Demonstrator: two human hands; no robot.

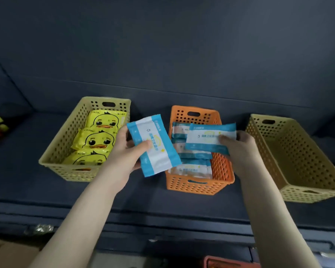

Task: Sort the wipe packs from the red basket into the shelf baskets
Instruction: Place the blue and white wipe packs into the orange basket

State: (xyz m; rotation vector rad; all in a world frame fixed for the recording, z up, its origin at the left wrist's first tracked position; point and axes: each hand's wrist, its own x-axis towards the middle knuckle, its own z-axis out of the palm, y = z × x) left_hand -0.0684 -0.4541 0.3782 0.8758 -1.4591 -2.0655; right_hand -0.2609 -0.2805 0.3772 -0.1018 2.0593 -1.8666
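Three perforated plastic baskets, rectangular with cut-out handles, stand in a row on a dark blue fabric-covered shelf [143,202]. At 9 o'clock a tan basket [52,157] holds three glossy yellow duck-print wipe packs [94,141], overlapping from back to front. Just toward 4 o'clock of centre is the orange basket [199,183], with several soft blue-and-white wipe packs [193,169] lying flat inside. At 3 o'clock is a second tan basket [298,151], its holed floor showing.

The left hand [124,153] grips a blue-and-white wipe pack [155,146], a flat crinkled film pouch with blue bands at its ends and a white middle. The thumb [145,145] is pressed on the printed face and the other fingers are curled beneath it, mostly hidden. This pack is tilted, its long side running from 11 to 5 o'clock. It sits over the gap between the left tan basket and the orange one, covering part of the orange basket's left rim.

The right hand [240,146] pinches a second pouch of the same kind [209,139] at its 3 o'clock end, with one digit lying on the face and the rest folded behind. That pouch is nearly level above the orange basket's far half.

At the bottom edge, toward 5 o'clock, a corner of the red basket [220,263] shows. Its contents are out of view.
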